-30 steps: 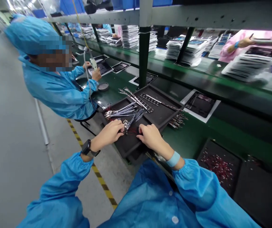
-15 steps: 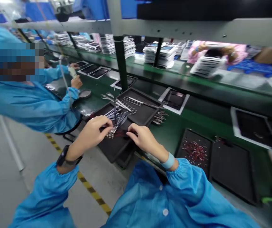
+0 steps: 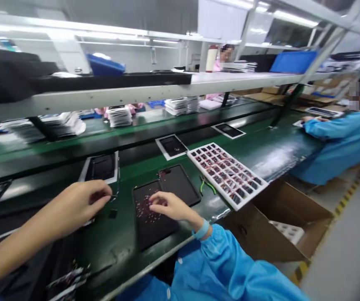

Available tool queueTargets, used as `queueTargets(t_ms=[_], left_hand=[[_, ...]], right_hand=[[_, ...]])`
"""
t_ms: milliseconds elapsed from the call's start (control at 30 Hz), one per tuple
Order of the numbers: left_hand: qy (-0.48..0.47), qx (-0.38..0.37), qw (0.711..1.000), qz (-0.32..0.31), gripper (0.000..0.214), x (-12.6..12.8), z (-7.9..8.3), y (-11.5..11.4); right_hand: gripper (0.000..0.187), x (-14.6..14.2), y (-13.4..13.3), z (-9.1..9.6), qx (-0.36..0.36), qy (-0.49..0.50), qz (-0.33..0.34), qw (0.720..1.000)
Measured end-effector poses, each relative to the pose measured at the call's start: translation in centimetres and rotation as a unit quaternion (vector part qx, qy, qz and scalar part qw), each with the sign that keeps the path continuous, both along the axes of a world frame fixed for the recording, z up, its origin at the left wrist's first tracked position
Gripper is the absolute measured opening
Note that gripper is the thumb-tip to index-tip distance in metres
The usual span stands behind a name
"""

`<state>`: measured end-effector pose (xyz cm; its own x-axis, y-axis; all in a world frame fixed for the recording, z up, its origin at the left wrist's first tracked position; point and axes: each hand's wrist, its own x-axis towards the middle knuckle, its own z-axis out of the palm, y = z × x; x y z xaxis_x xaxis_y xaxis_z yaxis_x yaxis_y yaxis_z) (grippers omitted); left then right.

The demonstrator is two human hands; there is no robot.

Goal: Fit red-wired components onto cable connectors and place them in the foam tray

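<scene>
My left hand (image 3: pixel 84 202) is over the green bench, thumb and forefinger pinched together near the corner of a black panel in a white frame (image 3: pixel 100 168). A thin dark piece shows at its fingertips, too blurred to name. My right hand (image 3: pixel 172 205) is over a black tray (image 3: pixel 155 238) of small red and white parts (image 3: pixel 147 211). Its fingers are curled into a pinch just above the parts; anything between them is hidden. A small dark square (image 3: pixel 112 214) lies on the bench between my hands.
Beside the parts tray is a second black tray (image 3: pixel 180 186), then green-handled pliers (image 3: pixel 207 186) and a white compartment tray (image 3: pixel 228 173) of small parts. An open cardboard box (image 3: pixel 280 221) stands below the bench edge. A co-worker in blue (image 3: pixel 349 142) sits at right.
My view has swung right, away from the tray of strips. Both hands have left that tray; my right hand is now over the small red and white parts.
</scene>
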<state>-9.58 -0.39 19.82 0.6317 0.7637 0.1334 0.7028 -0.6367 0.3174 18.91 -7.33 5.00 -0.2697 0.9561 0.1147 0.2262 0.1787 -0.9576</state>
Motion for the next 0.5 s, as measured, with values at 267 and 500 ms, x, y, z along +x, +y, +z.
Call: queueTargets(t_ms=[267,500], left_hand=[[0.108,-0.006,0.985,-0.136,0.014,30.2,-2.1,13.8],[0.052,0.019,0.986,-0.159,0.014,64.4,-2.9,21.6]], right_hand=[[0.014,12.8,-7.5,-6.3,-0.024,-0.026,-0.207,0.978],[0.016,16.5,-4.0,-10.5,0.045,-0.141,-0.157,0.976]])
